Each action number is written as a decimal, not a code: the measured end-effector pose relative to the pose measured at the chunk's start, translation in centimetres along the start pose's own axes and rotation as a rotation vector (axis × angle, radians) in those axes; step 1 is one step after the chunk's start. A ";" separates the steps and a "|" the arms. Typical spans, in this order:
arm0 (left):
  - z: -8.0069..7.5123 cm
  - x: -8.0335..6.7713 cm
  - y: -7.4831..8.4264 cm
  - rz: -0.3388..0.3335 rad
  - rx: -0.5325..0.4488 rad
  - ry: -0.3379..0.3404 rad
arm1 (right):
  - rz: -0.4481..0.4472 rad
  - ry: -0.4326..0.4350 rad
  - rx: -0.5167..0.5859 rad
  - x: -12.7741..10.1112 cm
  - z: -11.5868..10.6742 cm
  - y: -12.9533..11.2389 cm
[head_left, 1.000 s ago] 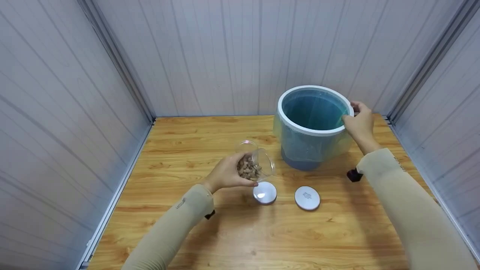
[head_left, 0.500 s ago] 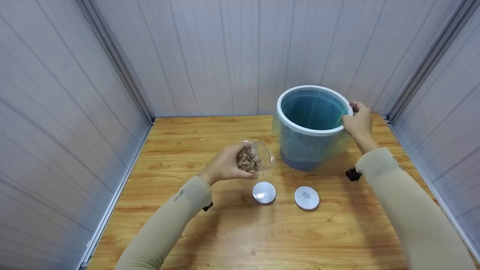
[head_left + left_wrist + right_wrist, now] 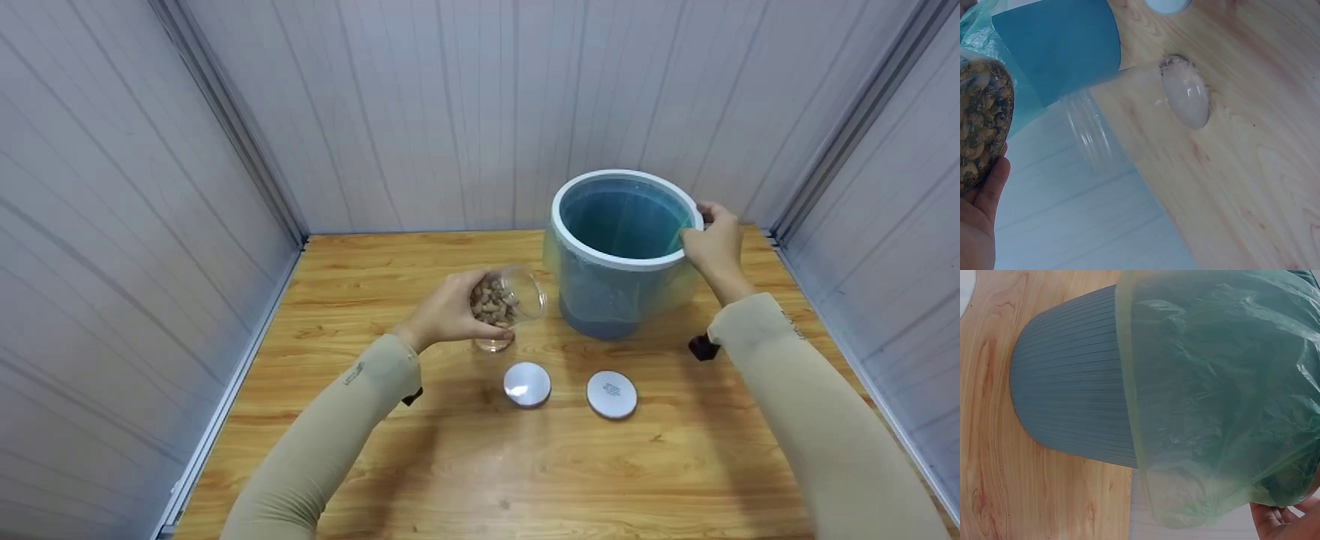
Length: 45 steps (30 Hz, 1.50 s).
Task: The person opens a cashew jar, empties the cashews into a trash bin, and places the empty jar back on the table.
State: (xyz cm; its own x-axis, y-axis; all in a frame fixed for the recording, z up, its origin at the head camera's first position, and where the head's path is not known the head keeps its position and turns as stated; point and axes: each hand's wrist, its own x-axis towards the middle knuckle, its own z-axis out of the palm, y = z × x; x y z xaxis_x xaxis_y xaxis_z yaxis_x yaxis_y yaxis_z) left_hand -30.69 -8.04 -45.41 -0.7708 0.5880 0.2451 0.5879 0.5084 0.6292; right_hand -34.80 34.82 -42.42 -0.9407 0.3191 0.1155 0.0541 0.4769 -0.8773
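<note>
My left hand (image 3: pixel 448 311) grips a clear jar (image 3: pixel 495 301) partly filled with small brown pieces. The jar is tilted, its mouth toward the bin at the right; the brown pieces (image 3: pixel 979 129) lie against its base in the left wrist view. Below this hand a second clear jar (image 3: pixel 1088 135) stands on the table, mostly hidden in the head view except for its base (image 3: pixel 493 344). My right hand (image 3: pixel 718 244) holds the white rim of a blue-grey trash bin (image 3: pixel 600 327), thumb inside, over the green bag (image 3: pixel 1213 394) that lines it and hangs outside.
Two round white lids, one shiny (image 3: pixel 527 385) and one with small print (image 3: pixel 612 394), lie on the wooden table (image 3: pixel 420 480) in front of the jars and bin. Pale panel walls (image 3: pixel 420 112) enclose the back and both sides.
My left hand has moved the filled jar farther back, away from the lids; the second jar's base now shows beneath it. The right hand stays on the bin's rim.
</note>
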 end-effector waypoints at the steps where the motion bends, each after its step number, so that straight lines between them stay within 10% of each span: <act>1: -0.1 0.1 0.0 0.003 0.003 0.001 | 0.004 -0.005 0.005 0.0 0.0 0.0; 45: -3.2 3.5 2.0 0.004 0.093 0.043 | 0.040 -0.037 -0.015 -0.2 -0.2 -0.4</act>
State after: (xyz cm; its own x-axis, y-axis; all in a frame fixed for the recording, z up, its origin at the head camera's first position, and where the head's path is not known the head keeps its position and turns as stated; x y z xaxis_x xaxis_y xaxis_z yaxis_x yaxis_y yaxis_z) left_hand -33.03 -6.96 -40.94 -0.7772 0.5637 0.2797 0.6096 0.5639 0.5572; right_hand -34.59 34.79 -42.01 -0.9495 0.3074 0.0627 0.0967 0.4768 -0.8737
